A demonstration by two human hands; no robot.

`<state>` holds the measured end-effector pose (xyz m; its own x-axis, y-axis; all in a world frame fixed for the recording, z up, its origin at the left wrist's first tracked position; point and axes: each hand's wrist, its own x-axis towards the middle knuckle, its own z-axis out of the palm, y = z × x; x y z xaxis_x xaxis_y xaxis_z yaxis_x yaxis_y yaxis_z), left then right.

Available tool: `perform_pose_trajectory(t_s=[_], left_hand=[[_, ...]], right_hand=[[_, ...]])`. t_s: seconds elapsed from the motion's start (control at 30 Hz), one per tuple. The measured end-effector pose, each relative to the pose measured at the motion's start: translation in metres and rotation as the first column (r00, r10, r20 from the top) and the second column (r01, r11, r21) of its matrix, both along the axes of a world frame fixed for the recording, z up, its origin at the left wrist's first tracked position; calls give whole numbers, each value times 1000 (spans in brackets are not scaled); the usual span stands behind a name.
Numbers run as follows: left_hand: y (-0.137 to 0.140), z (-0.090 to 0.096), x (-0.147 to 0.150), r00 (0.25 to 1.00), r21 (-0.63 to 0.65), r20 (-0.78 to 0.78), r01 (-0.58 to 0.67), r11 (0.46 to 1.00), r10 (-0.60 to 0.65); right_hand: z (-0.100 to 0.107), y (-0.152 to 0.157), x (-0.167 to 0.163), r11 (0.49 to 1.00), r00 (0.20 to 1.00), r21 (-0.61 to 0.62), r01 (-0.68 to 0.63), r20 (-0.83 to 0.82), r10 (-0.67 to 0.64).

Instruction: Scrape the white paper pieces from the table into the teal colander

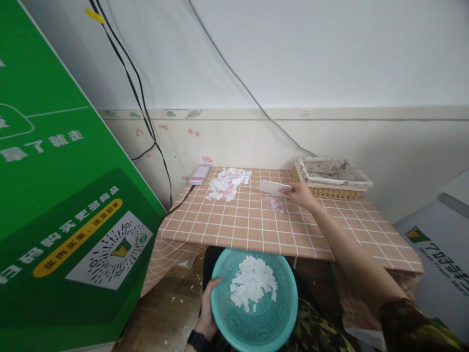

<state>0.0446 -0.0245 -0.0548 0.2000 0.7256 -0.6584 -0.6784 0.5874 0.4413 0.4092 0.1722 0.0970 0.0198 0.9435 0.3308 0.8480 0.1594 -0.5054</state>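
Observation:
My left hand grips the left rim of a round green plastic sieve basket, which rests at my lap below the table edge. White paper scraps lie heaped inside it. Out over the table, my right hand pinches one end of a flat white rectangular piece, like a card or thin board, held on its long edge. Just in front of that piece lies a small patch of pinkish scraps. A larger pile of white and pink paper scraps sits farther left.
A cloth-lined wicker basket stands at the table's back right. At the back left lies a blurred flat device with a black cable. The brown checked tablecloth hangs over the edge. A green sign panel leans at left.

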Motion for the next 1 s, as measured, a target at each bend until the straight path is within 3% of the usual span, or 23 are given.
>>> perform_pose_trajectory(t_s=[0.23,0.37,0.63,0.8,1.0], left_hand=[[0,-3,-1,999,-20,19,34,999,-34],[0,0,0,999,-36,24,23,999,-22],[-1,5,-1,1000,-15,28,-13,1000,13],[-1,4,-3,998,-59,65,24,998,-20],[2,2,-1,992,-36,115,52,998,-48]], right_hand=[[27,11,-28,982,980,10,-188,-69,188],[46,26,-67,948,948,-33,-315,31,316],[68,67,-123,926,897,-123,-356,233,375],[63,78,-129,905,888,-124,-406,179,423],[69,82,-112,894,889,-121,-431,115,444]])
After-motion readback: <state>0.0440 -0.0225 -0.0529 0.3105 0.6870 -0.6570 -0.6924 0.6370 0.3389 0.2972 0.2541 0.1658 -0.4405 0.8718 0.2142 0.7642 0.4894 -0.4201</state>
